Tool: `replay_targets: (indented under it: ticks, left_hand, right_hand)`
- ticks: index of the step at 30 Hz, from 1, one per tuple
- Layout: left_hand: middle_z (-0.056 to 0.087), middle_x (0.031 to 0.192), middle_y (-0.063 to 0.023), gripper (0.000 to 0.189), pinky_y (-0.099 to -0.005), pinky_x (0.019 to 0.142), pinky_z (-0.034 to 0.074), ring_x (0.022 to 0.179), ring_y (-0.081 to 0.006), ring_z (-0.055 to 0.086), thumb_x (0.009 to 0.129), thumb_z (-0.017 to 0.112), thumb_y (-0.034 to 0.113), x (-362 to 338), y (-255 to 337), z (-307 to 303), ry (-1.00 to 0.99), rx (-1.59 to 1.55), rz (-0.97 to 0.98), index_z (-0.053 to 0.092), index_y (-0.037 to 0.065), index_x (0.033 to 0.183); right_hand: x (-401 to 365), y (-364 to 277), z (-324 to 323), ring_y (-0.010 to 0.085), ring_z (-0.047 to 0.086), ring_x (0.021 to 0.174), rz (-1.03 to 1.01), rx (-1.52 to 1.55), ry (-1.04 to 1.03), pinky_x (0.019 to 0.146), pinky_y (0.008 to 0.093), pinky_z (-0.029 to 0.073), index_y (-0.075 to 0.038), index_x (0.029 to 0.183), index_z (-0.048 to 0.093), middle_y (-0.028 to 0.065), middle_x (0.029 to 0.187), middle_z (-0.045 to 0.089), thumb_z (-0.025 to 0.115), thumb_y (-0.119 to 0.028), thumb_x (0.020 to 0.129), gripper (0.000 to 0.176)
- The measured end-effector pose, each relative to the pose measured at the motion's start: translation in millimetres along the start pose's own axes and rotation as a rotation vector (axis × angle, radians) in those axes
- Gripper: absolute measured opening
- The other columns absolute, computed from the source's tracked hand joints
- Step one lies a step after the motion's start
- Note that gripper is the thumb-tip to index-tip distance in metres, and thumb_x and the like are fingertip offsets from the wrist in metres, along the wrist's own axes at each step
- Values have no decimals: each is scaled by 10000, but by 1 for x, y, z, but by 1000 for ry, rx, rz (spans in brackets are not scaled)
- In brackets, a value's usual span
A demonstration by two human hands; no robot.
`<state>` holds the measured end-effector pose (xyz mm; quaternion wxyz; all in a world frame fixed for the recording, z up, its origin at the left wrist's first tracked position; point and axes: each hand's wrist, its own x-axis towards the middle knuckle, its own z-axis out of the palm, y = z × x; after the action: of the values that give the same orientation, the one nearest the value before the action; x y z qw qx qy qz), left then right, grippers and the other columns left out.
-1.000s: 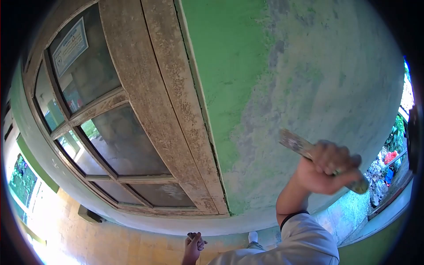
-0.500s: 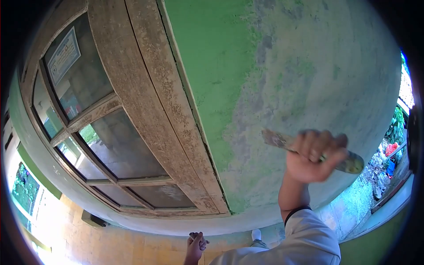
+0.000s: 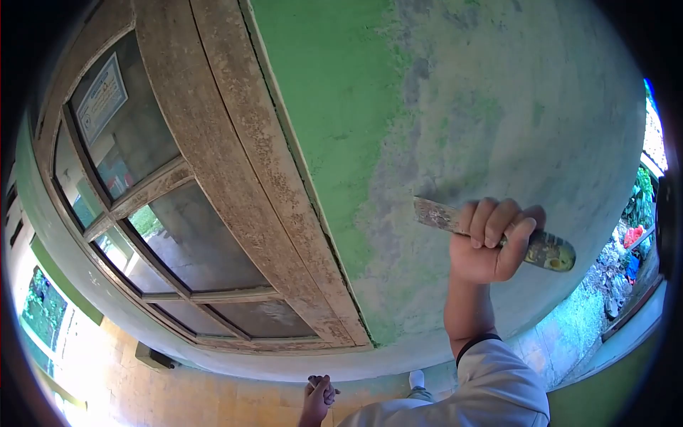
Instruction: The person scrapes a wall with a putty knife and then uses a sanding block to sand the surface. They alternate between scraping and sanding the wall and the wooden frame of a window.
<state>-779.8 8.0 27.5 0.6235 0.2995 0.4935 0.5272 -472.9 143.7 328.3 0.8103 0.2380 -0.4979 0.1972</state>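
Observation:
My right hand (image 3: 492,240) is wrapped round a scraper (image 3: 437,215) with a worn, paint-stained blade and a dark, yellow-spotted handle. The blade points left, its tip at or close to the wall (image 3: 462,142), where green paint gives way to a patchy grey surface; contact cannot be made out. Low in the view, my left hand (image 3: 320,393) is closed in front of my body, with something small and dark at its fingers that I cannot identify.
A weathered wooden window frame (image 3: 228,142) with glass panes fills the left side, a paper sheet (image 3: 103,99) behind one pane. Below lies a tiled floor (image 3: 213,395). A small box-like object (image 3: 151,357) sits at the wall's foot. Plants and rubble are at the far right.
My right hand and the scraper have shifted slightly left, and the blade tip is a little higher. The left hand has barely moved.

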Motion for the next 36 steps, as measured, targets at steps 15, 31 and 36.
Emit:
replay_targets:
  ticks: [15,31,36]
  left_hand:
    - [348,522,28,347,-314,592,449,432,-89,345,936,521,221,3,-6,-4,-19,-32,41,393,134,626]
    - [351,543,33,317,-342,637,462,455,-92,357,935,500,185,3,-15,-11,32,-51,22,403,122,640]
    - [369,535,42,277,-275,516,371,439,-70,356,925,534,224,-6,-5,0,151,-50,-25,462,138,672]
  right_hand:
    - [0,-16,15,115,293,483,-102,92,-40,471,296,286,-167,872,366,-15,621,366,393,-170,994,125]
    - [-13,-12,23,106,318,491,-60,87,-36,481,280,300,-167,819,384,-20,576,388,432,-258,988,197]
    - [-19,25,15,77,382,478,202,52,132,458,252,296,-158,826,459,-14,600,420,508,-284,952,185]
